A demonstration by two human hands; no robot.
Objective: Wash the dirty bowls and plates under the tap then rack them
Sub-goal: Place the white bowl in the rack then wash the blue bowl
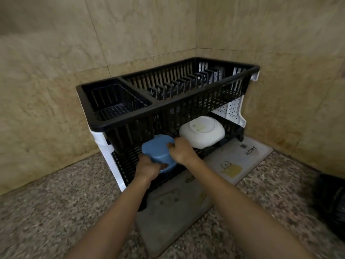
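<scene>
Both hands, left hand and right hand, gripping inverted blue bowl mid-frame, sliding into rack lower tier; should be keeping clear of white bowl.

At the centre of the frame stands a two-tier black plastic dish rack with white side panels, set in a corner of beige marbled wall tiles. Just below centre, both hands hold an upturned round blue plastic bowl at the lower tier's front: the left hand grips its near rim, the right hand grips its right side. To its right lies an upturned white squarish bowl. A pale printed drying mat lies under the rack on the speckled granite counter.
</scene>
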